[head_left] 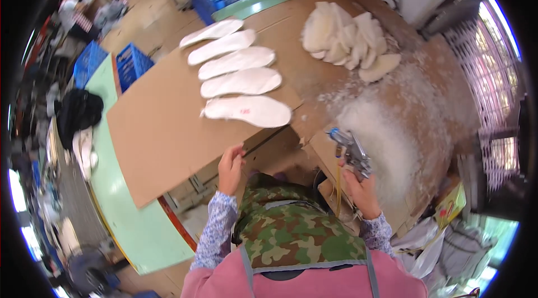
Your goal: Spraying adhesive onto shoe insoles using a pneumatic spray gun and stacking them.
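While a spray gun (355,155) was gripped in the closed right hand (363,194), the left hand (228,170) was held half-curled, nothing seen in it, near a cardboard sheet (159,146). Five white insoles (241,82) were laid on that sheet. A spraying step was judged in hand; steady aim seemed called for. Trigger contact was blurred; overlapped pale pieces (339,34) could not be counted.

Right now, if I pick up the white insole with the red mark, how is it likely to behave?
The white insole looks thin for its length, so it is probably light and may flex when lifted. Its matte surface suggests it may not be very slippery. Lying flat on the cardboard, it seems unlikely to roll or tip.
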Tool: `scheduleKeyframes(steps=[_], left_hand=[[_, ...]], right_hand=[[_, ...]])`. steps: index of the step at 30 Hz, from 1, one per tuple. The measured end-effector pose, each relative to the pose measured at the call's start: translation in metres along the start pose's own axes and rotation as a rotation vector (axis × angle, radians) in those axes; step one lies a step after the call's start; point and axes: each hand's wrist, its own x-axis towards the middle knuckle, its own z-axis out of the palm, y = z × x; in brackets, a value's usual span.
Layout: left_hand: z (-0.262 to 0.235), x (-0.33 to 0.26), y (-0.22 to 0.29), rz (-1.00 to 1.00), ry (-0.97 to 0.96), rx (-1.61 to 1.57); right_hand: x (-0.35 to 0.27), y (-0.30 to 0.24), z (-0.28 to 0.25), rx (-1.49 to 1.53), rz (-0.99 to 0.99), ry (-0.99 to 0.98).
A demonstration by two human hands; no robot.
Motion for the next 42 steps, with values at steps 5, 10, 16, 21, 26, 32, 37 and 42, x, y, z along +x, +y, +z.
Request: scheduleKeyframes(steps=[5,10,16,21,26,32,37,42], left_hand=[[0.087,0.137,0.079,0.308,-0.322,0.205],[0.189,0.264,0.111,0.606,-0.499,0.346],[0.332,0.34,0.157,1.004,-0.625,0.421],[0.443,0.389,0.157,1.423,-0.727,0.937],[0.497,0.392,0.16,1.451,-0.873,1.569],[0.47,0.405,0.212,1.713,-0.673,1.367],[0.453,0.293,0.312,1.813,-0.701,0.8],[0.438,0.132,0.344,0.384,-1.356,0.23]], right_hand=[[-0.026,0.011,-0.023,0.182,0.036,0.404],[-0.037,0.01,-0.012,0.24,0.148,0.711],[-0.042,-0.005,0.012,0.304,0.256,0.975],[-0.048,-0.008,0.024,0.332,0.301,1.107],[-0.073,0.004,0.035,0.375,0.329,1.256],[-0.104,0.028,0.025,0.434,0.304,1.385],[-0.141,0.047,0.005,0.471,0.253,1.338],[-0.172,0.081,-0.014,0.488,0.164,1.326]])
